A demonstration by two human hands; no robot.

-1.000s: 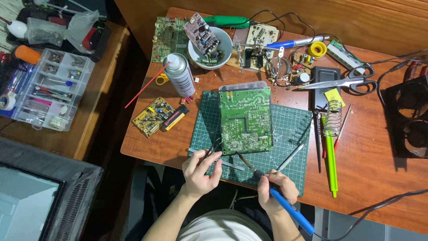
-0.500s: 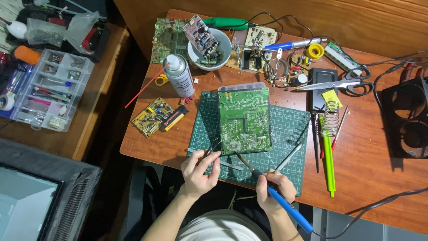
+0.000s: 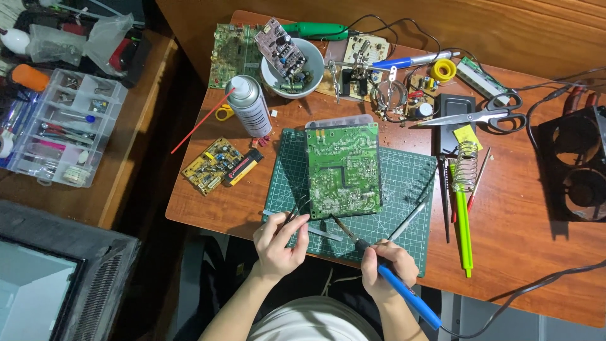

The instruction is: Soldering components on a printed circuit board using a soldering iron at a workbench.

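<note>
Seen from above, a reddish-brown wooden workbench fills the centre and right of the frame. On it, just below the middle, lies a dark green gridded cutting mat, and on the mat rests a large green rectangular circuit board, solder side up, its lower edge nearest the person.

At the bottom centre, the person's left hand pinches a pair of thin metal tweezers, whose tips point up towards the lower left corner of the board. Just to its right, the right hand is wrapped closed around a blue-handled soldering iron; the iron's dark metal tip slants up and left and reaches the board's lower edge. Whether either tip actually touches the board cannot be told.

To the right of the mat lie a long bright green pen-shaped tool and a coiled wire iron stand. Above them sit black-handled steel scissors. At the upper centre stand a silver spray can with a red straw and a white round bowl of small parts. A small yellow circuit board lies at the left of the bench. In the upper left of the frame, on a separate table, sits a clear plastic compartment box.
</note>
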